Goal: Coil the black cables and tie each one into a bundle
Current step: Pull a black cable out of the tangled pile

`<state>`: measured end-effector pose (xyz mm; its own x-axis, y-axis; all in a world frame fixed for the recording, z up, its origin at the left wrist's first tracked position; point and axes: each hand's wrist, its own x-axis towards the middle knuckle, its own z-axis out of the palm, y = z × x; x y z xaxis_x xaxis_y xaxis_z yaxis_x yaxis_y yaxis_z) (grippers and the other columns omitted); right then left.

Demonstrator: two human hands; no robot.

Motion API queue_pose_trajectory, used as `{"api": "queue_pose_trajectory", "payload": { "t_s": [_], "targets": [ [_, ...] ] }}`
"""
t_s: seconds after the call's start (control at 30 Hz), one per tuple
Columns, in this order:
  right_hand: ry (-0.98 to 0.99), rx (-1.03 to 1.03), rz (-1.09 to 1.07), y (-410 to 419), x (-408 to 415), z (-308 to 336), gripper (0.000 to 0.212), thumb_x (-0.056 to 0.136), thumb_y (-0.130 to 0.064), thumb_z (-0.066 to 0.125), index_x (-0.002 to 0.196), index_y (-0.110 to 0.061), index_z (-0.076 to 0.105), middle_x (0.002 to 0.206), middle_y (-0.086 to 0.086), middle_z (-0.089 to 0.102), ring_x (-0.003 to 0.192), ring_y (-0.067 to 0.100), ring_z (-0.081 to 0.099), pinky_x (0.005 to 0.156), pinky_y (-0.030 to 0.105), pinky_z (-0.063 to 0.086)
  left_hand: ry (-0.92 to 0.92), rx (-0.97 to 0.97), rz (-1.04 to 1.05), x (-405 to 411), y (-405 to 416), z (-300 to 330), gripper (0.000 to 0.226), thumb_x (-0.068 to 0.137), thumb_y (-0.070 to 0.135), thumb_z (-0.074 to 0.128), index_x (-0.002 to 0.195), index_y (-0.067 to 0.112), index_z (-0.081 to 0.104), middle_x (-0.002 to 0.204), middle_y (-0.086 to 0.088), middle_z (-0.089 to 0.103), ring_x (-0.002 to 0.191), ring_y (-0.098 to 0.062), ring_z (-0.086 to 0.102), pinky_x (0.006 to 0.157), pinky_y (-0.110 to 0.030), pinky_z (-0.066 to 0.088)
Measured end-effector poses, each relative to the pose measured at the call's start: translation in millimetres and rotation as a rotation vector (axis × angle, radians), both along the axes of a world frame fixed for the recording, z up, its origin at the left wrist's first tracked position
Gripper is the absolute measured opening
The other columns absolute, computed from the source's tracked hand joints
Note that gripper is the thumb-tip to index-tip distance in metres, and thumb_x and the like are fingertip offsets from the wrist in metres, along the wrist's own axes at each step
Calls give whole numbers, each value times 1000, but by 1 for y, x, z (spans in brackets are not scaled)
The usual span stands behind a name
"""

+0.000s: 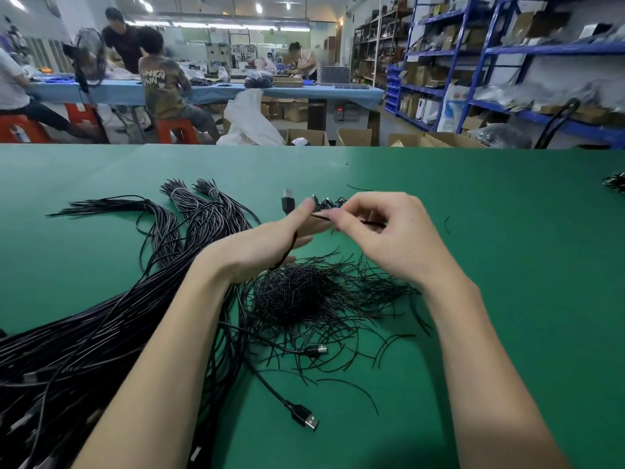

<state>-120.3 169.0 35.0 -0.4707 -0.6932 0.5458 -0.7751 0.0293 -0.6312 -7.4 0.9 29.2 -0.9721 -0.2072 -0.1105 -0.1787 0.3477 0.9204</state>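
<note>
On your far left the cables [84, 333] lie in a thick loose sheaf across the green table [507, 265], their far ends fanned out in tied groups [189, 201] — limp, light, rubbery cord that should bend wherever you lead it and spring back a little when you let go, so each coil will likely need a finger kept on it until the tie is on. Your left hand [267, 245] has its fingers curled round one cable [291, 243], which runs up through the palm to a USB plug [287, 201] standing above the fingertips; take such a cable near the plug, where the stiff moulded end gives you something firm to wind from. Between your wrists sits the heap of ties [304, 299], thin black wire strands — stiff enough, I judge, to hold a twist, but tangled, so pull one out by its end rather than its middle. Two loose plugs [316, 350] and [306, 419] lie nearer you. Your right hand [389, 238] pinches one tie [351, 221] between thumb and fingertips, close against the left fingers. Beyond it lies a small clump of black pieces [329, 203], too small to tell apart — and at the far right edge, a dark bundle [615, 181].
</note>
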Motion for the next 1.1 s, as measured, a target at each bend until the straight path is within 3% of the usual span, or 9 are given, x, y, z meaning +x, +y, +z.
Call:
{"api": "queue_pose_trajectory", "payload": {
  "t_s": [0.1, 0.2, 0.3, 0.43, 0.57, 0.73, 0.87, 0.93, 1.1],
  "targets": [
    [-176, 160, 183, -6, 3, -8, 22, 101, -33, 60, 85, -25, 73, 68, 8, 60, 59, 11, 43, 57, 29, 36, 215, 272, 69, -10, 5, -5, 62, 106, 54, 12, 151, 25, 42, 154, 10, 47, 138, -13, 48, 119, -44, 32],
    [-508, 350, 347, -6, -1, -29, 23, 107, -25, 54, 92, -23, 72, 63, -5, 54, 52, 9, 41, 48, 22, 35, 350, 495, 14, -14, 7, -7, 67, 107, 51, 10, 148, 10, 45, 149, -4, 54, 137, -15, 51, 119, -39, 35],
    [-686, 447, 373, -7, -2, -48, 28, 103, -41, 58, 87, -24, 74, 64, -7, 53, 51, 8, 39, 46, 19, 33, 388, 584, -117, -12, 10, -7, 73, 107, 50, 7, 140, 3, 52, 143, -14, 58, 136, -24, 53, 115, -35, 41],
    [-548, 476, 139, -1, -9, -48, 44, 82, -65, 71, 70, -22, 71, 59, -6, 53, 54, 17, 37, 50, 23, 29, 261, 506, -371, -2, 8, -2, 76, 105, 49, 12, 128, 0, 65, 127, -18, 68, 116, -28, 66, 101, -36, 52],
    [-328, 487, 62, 8, -18, -35, 28, 91, -23, 70, 64, -28, 75, 58, -10, 56, 60, 11, 40, 66, 30, 35, -118, 266, -544, -1, 13, -3, 75, 103, 52, 24, 136, -9, 54, 135, -23, 61, 124, -31, 62, 106, -38, 49],
    [-267, 478, -12, 13, -14, -10, 22, 90, -31, 66, 74, -24, 79, 60, -1, 62, 56, 14, 37, 58, 30, 33, -283, 89, -357, -12, 23, -8, 72, 82, 65, 38, 126, 11, 57, 126, -5, 61, 119, -18, 61, 110, -31, 42],
    [-281, 245, -153, 3, -7, -3, 20, 93, -17, 64, 82, -25, 79, 63, -13, 71, 53, -3, 58, 61, 19, 51, -90, 196, -214, -17, 22, -9, 56, 94, 60, 29, 129, 18, 44, 110, -13, 41, 106, -12, 39, 106, -26, 38],
    [-429, 63, -121, -6, -1, -5, 18, 97, -10, 63, 92, -22, 75, 73, -4, 76, 67, 6, 71, 73, 31, 63, 30, 266, -65, -19, 19, -11, 57, 105, 51, 26, 139, 12, 49, 132, -7, 61, 134, -24, 54, 109, -28, 44],
    [-601, -4, 31, -15, 7, -11, 12, 101, -8, 60, 97, -15, 68, 84, 3, 80, 79, 19, 78, 72, 32, 63, 288, 609, 72, -18, 14, -8, 63, 108, 44, 23, 139, -4, 48, 127, -16, 65, 108, -23, 65, 97, -31, 52]
  ]
}}
